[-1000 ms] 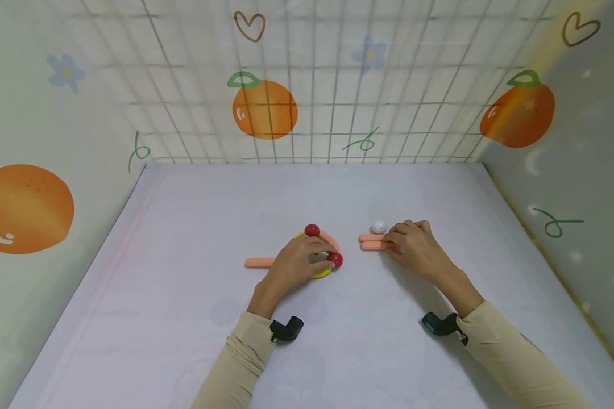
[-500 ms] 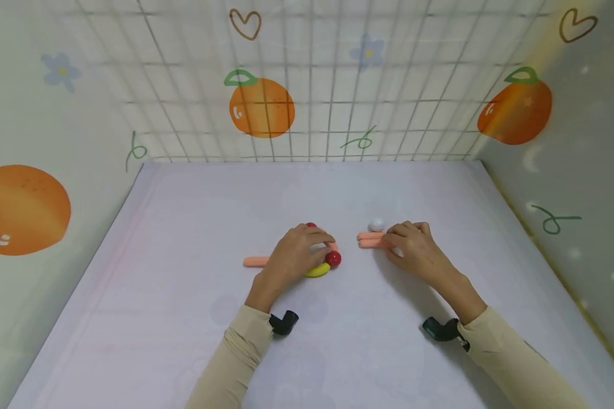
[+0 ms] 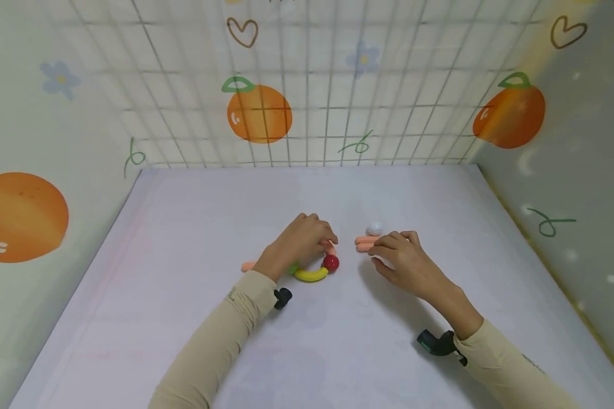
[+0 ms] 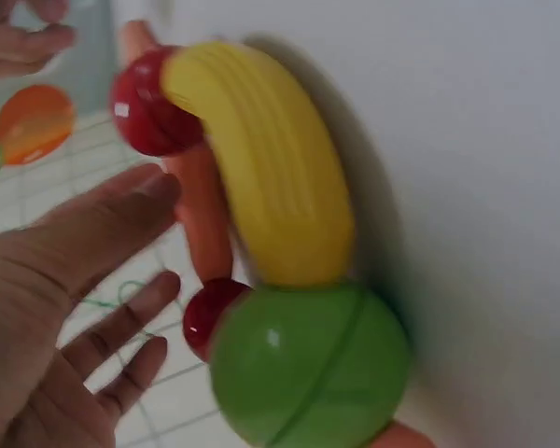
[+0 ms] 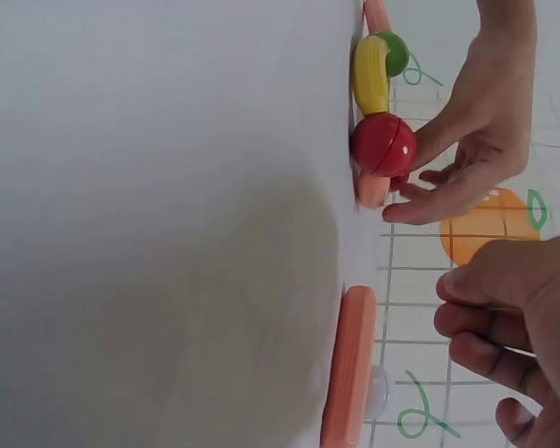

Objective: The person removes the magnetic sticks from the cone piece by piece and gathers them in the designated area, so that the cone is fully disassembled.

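My left hand [image 3: 304, 238] hovers over a ring of toy food, fingers relaxed, with fingertips right at a pink sausage-like piece [image 4: 205, 229]. The ring also has a yellow toy banana [image 3: 311, 275], a red ball [image 3: 331, 263], a second red ball [image 4: 208, 317] and a green ball [image 4: 308, 369] with a seam. Another pink stick [image 3: 248, 266] pokes out left of the ring, partly behind the wrist. Over on the right, my right hand [image 3: 411, 264] holds nothing, its fingers loosely bent beside two parallel pink sticks [image 3: 367, 244]. A whitish ball [image 3: 374, 228] lies just behind those sticks.
The pale tabletop [image 3: 307, 352] spreads around the pieces. A white grid-pattern back wall [image 3: 327, 74] and printed side walls bound it. Dark wrist cameras, such as the right one [image 3: 437, 343], jut from both sleeves.
My left hand has moved up and over the far part of the ring, uncovering the banana and green ball. My right hand has drawn slightly back from the pink sticks, thumb and fingers spreading.
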Available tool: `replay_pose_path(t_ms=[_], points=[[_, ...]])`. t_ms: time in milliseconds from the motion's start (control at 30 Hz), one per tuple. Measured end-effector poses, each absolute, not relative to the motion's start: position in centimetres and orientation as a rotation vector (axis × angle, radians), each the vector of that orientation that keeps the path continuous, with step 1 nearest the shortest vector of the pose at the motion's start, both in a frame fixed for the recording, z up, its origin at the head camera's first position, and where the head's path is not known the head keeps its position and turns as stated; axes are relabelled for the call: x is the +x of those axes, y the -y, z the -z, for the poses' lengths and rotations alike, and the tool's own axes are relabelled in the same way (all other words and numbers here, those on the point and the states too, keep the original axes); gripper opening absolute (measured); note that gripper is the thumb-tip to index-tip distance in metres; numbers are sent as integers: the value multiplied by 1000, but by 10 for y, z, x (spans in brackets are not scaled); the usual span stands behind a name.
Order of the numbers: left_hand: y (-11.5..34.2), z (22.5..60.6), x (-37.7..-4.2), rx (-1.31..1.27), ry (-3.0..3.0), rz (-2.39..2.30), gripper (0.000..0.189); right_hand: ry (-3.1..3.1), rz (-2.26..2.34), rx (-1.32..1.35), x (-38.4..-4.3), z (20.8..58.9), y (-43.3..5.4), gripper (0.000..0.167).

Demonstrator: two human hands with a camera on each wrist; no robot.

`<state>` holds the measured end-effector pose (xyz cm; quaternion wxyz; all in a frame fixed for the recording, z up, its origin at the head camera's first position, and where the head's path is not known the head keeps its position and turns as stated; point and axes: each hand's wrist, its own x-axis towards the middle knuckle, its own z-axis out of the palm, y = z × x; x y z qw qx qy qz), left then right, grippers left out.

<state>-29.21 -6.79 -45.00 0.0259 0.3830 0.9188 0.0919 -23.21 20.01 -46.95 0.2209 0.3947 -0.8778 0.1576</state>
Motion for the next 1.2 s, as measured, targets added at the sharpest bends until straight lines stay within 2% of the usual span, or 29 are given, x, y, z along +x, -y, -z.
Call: replay_pose_path(t_ms=[367,567,733,900,1200], points=[[60,446,-304,1383,-2900,302,14,2448,-450,1108,-226,473,-203,19],[73,446,-309,1344,-2920,307,17,2424,-474,1131,-222,477,-204,20],[87,448,-313,1169,-2923,176,6,2429,-492,1136,-220,478,-203,20],[99,447,-315,983,-2930,70,15,2416,-496,1132,-219,475,-200,20],[120,447,-308,631,-3014,-76,16,2390,-518,1160,-216,473,-192,20]])
